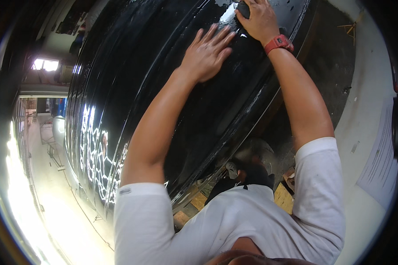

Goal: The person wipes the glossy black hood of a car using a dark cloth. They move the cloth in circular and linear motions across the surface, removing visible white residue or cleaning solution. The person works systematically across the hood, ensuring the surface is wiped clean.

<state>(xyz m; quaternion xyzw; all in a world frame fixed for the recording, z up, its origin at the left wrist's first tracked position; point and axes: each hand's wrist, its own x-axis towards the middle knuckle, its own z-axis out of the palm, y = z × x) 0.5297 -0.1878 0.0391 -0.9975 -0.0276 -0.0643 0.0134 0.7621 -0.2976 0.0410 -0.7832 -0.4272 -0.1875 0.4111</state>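
A large, glossy black curved panel (pixel 199 101) with long ridges lies in front of me, wet in places near its far end. My left hand (pixel 204 56) is laid flat on it, fingers spread, holding nothing. Farther up and to the right, my right hand (pixel 260 22) curls its fingers around a small dark pad (pixel 243 9) against the panel. Its exact kind is hard to make out, since the hand partly covers it and the frame's top edge is close. A red watch (pixel 279 43) is on my right wrist.
A white wall with a printed sheet (pixel 378 150) stands at the right. Wooden pieces (pixel 284 198) and a yellowish board (pixel 199 201) are low down near my body. Bright light falls on the floor at the left, where a metal frame stand (pixel 53 154) stands.
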